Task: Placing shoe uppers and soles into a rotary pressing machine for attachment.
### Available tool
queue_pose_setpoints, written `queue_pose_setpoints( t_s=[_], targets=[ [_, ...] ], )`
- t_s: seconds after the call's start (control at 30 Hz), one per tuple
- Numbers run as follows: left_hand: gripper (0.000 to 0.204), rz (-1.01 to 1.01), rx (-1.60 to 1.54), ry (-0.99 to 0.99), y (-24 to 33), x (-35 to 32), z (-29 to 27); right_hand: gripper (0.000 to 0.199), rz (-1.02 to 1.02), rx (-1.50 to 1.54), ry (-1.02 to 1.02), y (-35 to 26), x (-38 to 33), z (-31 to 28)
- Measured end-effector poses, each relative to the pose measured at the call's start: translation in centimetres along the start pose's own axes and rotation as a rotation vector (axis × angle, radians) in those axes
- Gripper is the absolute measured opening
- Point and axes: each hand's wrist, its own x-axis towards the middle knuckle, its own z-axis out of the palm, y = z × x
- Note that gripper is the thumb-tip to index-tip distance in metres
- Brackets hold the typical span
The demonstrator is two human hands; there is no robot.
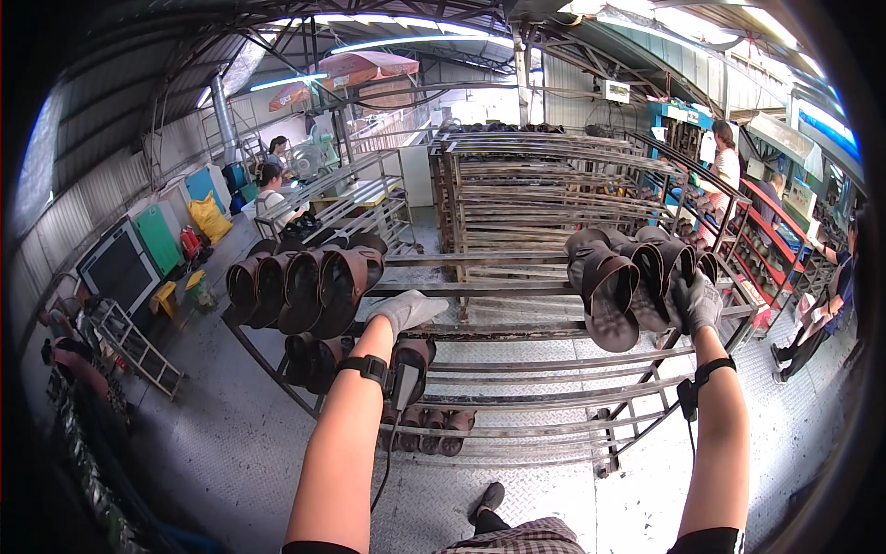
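Observation:
In front of me stands a metal rack (517,334) with rails. Several brown sandals (340,291) sit in a row on its top left, and another row of brown sandals (611,295) stands at its top right. My left hand (406,312), in a grey glove, is stretched out flat over the top rails, right of the left row, holding nothing visible. My gloved right hand (701,305) is closed around the outermost sandal (681,268) of the right row; its fingertips are partly hidden. More sandals (413,365) rest on the lower levels.
Behind the rack stand more slatted metal racks (517,175). A seated person (273,198) is at the back left. On the right, one person (723,171) stands by machines and another (835,286) near a red rack (771,235). A small metal frame (138,346) leans at left.

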Motion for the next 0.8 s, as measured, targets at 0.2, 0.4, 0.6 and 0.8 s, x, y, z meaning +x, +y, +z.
queue_pose_setpoints(
  t_s=[0.2, 0.4, 0.6, 0.8],
  targets=[
    [0.056, -0.009, 0.016, 0.043, -1.2, 0.4, -0.1, 0.04, -0.023, 0.016, 0.001, -0.8, -0.2, -0.1],
    [0.061, 0.028, -0.042, 0.031, 0.4, -0.8, -0.2, 0.043, -0.023, 0.016, 0.023, 0.1, 0.0, 0.2],
    [0.045, 0.026, -0.012, 0.089, 1.4, -0.3, 0.1, 0.044, -0.024, 0.018, 0.04, 1.2, 0.7, 0.7],
    [0.039, 0.312, -0.052, 0.356, 0.1, -1.0, 0.9, 0.055, -0.091, -0.018, 0.088, 2.1, 2.1, 3.2]
  ],
)
